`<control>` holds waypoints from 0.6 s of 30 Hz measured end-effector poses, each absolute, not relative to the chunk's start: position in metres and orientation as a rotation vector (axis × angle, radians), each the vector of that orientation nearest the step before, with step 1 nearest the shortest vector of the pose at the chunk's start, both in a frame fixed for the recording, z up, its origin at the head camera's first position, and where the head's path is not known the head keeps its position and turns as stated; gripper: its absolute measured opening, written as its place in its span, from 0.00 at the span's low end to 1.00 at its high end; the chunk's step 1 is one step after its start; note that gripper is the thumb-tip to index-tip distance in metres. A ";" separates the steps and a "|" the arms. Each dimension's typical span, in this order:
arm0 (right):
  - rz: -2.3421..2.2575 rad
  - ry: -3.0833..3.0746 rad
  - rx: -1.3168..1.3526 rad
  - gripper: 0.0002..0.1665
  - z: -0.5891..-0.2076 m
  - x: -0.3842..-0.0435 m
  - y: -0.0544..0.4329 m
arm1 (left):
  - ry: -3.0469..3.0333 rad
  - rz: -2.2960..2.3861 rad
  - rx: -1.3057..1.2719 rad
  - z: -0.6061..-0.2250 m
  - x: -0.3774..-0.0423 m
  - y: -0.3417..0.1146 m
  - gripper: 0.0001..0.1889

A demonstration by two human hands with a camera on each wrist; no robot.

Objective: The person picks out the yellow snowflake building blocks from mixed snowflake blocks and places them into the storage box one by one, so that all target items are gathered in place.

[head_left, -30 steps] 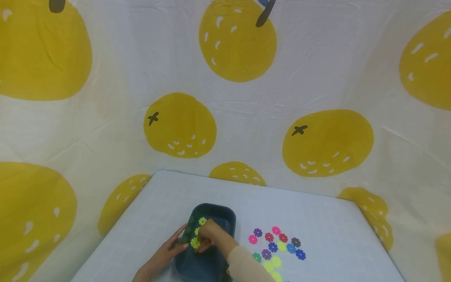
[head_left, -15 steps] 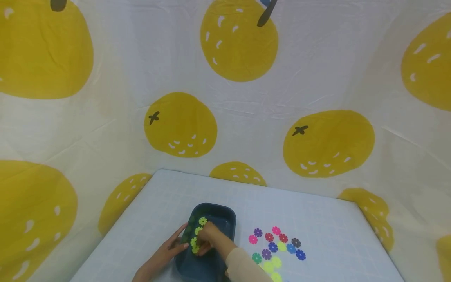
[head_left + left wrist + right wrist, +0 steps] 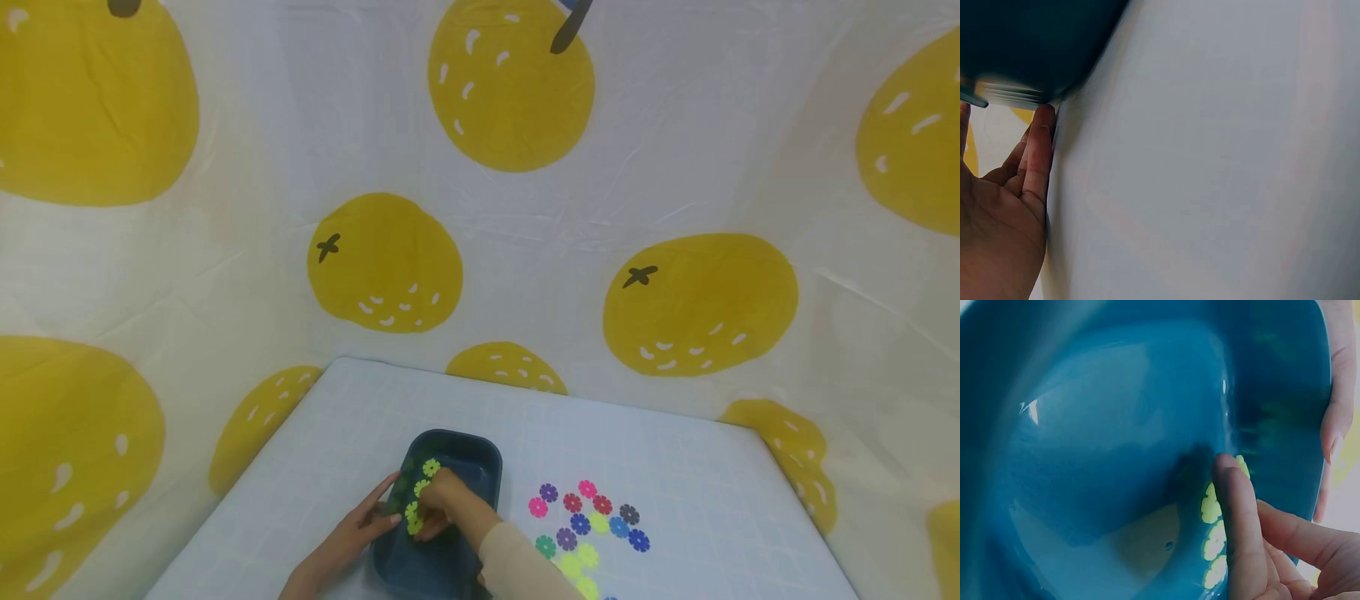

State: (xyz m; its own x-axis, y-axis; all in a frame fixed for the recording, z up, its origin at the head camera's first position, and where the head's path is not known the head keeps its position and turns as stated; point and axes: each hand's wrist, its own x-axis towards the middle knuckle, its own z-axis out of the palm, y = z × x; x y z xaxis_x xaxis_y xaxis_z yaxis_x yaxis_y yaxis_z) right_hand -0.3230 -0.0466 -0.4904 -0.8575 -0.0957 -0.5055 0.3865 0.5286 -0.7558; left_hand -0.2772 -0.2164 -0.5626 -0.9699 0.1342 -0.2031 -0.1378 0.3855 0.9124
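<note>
In the head view, a dark blue-green tray (image 3: 427, 571) stands on the table. My left hand (image 3: 347, 537) rests at its left side, thumb tip on the rim and straight fingers along the outer wall. In the left wrist view, the fingers of this left hand (image 3: 1007, 209) reach up to the tray's outside (image 3: 1035, 44). My right hand (image 3: 444, 500) is down inside the tray. The right wrist view shows thumb and index finger (image 3: 1244, 531) pinching a yellow-green flower-shaped disc (image 3: 1211, 503). More such discs (image 3: 1215, 540) line up along the wall, partly behind the finger.
Right of the tray, flat flower-shaped discs in several colours lie on the white table (image 3: 712, 500), among them purple (image 3: 567, 539), pink (image 3: 537, 507), blue (image 3: 639, 540) and yellow-green (image 3: 588, 556). A fruit-printed cloth (image 3: 525, 250) hangs behind and beside the table.
The near yellow-green discs in the tray have turned from facing up to more edge-on and shifted slightly. My right hand has moved only a little, and my left hand keeps its place.
</note>
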 end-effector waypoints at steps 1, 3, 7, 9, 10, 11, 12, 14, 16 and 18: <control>-1.299 2.270 0.244 0.19 -0.490 -0.323 -0.047 | 2.398 1.618 0.005 -0.562 -0.277 -0.217 0.37; -1.295 2.265 0.254 0.16 -0.488 -0.324 -0.047 | 2.395 1.617 0.019 -0.562 -0.277 -0.217 0.37; -1.287 2.276 0.250 0.11 -0.488 -0.325 -0.046 | 2.385 1.619 0.023 -0.562 -0.277 -0.218 0.37; -1.280 2.279 0.238 0.09 -0.488 -0.325 -0.046 | 2.384 1.620 0.019 -0.562 -0.278 -0.218 0.37; -1.274 2.280 0.233 0.08 -0.488 -0.325 -0.046 | 2.384 1.621 0.016 -0.562 -0.278 -0.218 0.37; -1.267 2.278 0.225 0.07 -0.488 -0.325 -0.046 | 2.380 1.623 0.017 -0.562 -0.277 -0.218 0.37; -1.260 2.273 0.223 0.07 -0.488 -0.324 -0.046 | 2.378 1.624 0.018 -0.562 -0.277 -0.218 0.37; -1.255 2.267 0.211 0.07 -0.489 -0.323 -0.046 | 2.376 1.629 0.023 -0.562 -0.277 -0.218 0.37; -1.252 2.271 0.197 0.09 -0.490 -0.322 -0.047 | 2.370 1.632 0.034 -0.562 -0.276 -0.218 0.37; -1.257 2.283 0.185 0.11 -0.491 -0.321 -0.047 | 2.368 1.637 0.042 -0.561 -0.276 -0.218 0.37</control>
